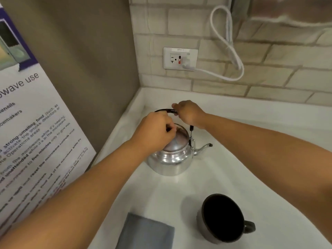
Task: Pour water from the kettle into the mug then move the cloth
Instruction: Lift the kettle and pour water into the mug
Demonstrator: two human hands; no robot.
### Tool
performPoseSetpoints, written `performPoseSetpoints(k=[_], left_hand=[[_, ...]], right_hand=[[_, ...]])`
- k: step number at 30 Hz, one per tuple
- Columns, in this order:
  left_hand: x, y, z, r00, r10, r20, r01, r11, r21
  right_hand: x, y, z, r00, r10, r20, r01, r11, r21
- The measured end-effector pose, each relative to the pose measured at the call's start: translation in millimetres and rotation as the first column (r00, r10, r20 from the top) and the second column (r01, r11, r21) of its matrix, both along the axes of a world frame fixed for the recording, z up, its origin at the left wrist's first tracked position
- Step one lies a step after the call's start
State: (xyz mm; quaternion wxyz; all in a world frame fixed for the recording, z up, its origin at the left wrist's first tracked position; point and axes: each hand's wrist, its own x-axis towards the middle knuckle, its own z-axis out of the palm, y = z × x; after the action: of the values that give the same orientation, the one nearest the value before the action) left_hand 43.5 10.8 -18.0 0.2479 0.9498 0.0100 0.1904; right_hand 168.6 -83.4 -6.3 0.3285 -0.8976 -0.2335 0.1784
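Note:
A shiny metal kettle stands on the white counter near the corner, its spout pointing right. My right hand is closed around the kettle's raised black handle. My left hand pinches the small knob on the kettle's lid, which sits on the kettle. A dark mug stands upright near the front right, handle to the right, its inside too dark to see. A folded grey cloth lies flat at the front edge, left of the mug.
A poster about microwave use leans against the brown side wall at the left. A wall outlet with a white plug and looped cord sits on the brick-pattern back wall.

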Motion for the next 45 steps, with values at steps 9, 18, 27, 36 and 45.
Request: performPoseSetpoints(k=[9, 18, 27, 36, 45], left_hand=[[-14, -5, -7, 0.999, 0.01, 0.042, -0.016, 0.99, 0.137], [-29, 12, 33, 0.842, 0.435, 0.319, -0.16, 0.766, -0.623], [-49, -1, 93, 0.86, 0.442, 0.256, -0.003, 0.506, -0.863], [-113, -12, 58, 0.884, 0.449, 0.133, -0.079, 0.423, -0.903], [-148, -21, 36, 0.908, 0.407, 0.1, -0.098, 0.439, -0.893]], right_hand=[[-32, -4, 7, 0.995, 0.037, 0.097, -0.058, 0.972, 0.227], [-60, -7, 62, 0.97, -0.048, 0.237, -0.038, 0.938, 0.345], [-108, -14, 137, 0.939, -0.103, 0.328, -0.053, 0.899, 0.435], [-168, -83, 87, 0.945, -0.193, 0.263, 0.026, 0.849, 0.528], [-219, -181, -62, 0.802, -0.596, -0.038, 0.539, 0.696, 0.474]])
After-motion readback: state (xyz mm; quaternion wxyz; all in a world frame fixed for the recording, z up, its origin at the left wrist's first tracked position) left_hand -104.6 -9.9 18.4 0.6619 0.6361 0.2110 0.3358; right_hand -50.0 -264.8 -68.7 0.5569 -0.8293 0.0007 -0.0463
